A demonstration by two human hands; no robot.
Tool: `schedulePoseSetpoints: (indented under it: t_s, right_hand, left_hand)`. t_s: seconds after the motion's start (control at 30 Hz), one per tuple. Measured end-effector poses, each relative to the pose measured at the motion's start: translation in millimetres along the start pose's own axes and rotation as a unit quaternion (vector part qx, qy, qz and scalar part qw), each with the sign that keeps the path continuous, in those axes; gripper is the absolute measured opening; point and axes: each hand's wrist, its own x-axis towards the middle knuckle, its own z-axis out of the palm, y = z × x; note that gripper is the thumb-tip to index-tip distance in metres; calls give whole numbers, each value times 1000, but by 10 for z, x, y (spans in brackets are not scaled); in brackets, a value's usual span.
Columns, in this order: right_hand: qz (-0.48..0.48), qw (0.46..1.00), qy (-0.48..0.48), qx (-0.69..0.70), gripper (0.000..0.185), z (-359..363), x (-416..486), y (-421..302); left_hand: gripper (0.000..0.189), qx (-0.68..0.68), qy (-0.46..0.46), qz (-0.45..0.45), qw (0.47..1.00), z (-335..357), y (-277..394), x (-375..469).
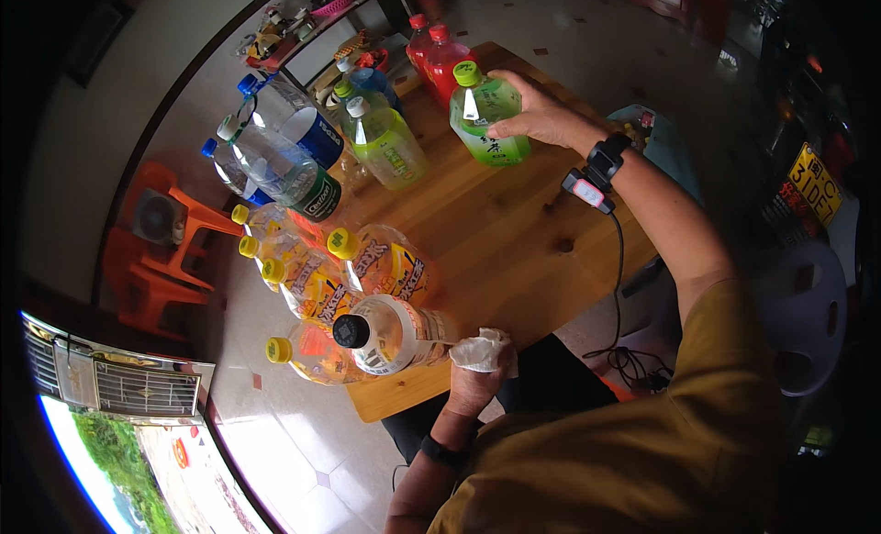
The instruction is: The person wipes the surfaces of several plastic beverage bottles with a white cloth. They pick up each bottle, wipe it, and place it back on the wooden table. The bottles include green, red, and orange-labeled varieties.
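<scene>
My right hand [533,114] grips a clear plastic bottle with a green label and green cap [487,121] around its upper side. The bottle is upright over the wooden table [475,217]; whether its base touches the wood I cannot tell. My left hand [482,379] holds a crumpled white cloth or tissue [482,351] at the table's near edge. Close by it stands a bottle with a black cap and pale label [399,334]. Several yellow-capped bottles with orange labels [385,262] are grouped beyond that one.
Two red bottles [440,56] stand at the far end. Along one side are a Pepsi bottle [310,131], a green-labelled C'estbon bottle [310,193] and a white-capped green-labelled bottle [389,145]. A cable [619,279] hangs from my right wrist device. Orange plastic chairs [196,231] are by the wall.
</scene>
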Motion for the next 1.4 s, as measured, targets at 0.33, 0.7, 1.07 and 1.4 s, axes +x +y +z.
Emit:
schedulePoseSetpoints:
  t_s: [0.33, 0.7, 1.07, 1.4]
  right_hand:
    - [52, 998, -46, -14, 89, -94, 492, 290]
    - [93, 995, 33, -25, 98, -82, 561, 433]
    - [-104, 974, 152, -132, 97, 1292, 475, -71]
    - [-8, 984, 124, -130, 125, 1729, 916, 72]
  left_hand:
    - [13, -27, 18, 45, 998, -18, -46, -50]
    - [11, -39, 46, 42, 997, 34, -66, -54]
    - [14, -63, 8, 36, 997, 28, -60, -54]
    - [17, -62, 46, 107, 991, 17, -109, -56]
